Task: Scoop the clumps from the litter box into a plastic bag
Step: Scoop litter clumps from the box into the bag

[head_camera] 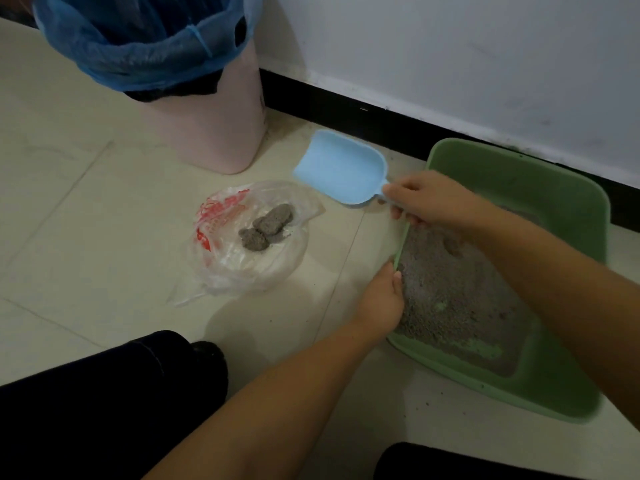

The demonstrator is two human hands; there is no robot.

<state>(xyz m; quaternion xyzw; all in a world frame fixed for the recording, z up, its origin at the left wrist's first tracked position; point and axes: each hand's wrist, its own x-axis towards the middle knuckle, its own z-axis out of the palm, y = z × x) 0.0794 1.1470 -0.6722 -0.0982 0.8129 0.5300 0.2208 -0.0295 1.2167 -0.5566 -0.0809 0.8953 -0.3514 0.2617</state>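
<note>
We find two grey clumps lying in the open bag, which sits flat on the floor left of the box. The scoop is empty and held above the floor between bag and box; the right hand has its grip clamped on the handle. The left hand has its grip on the box's near rim, thumb over the edge.

Risks, in our judgement: the bag is limp and shallow, so a clump tipped near its edge may roll out. Crumbs may fall from a loaded scoop crossing the gap. The box appears tilted; a slip of the left hand may spill litter.

The box holds grey litter with a hollow near the right hand. The bin behind carries a blue liner; its contents are hidden.
</note>
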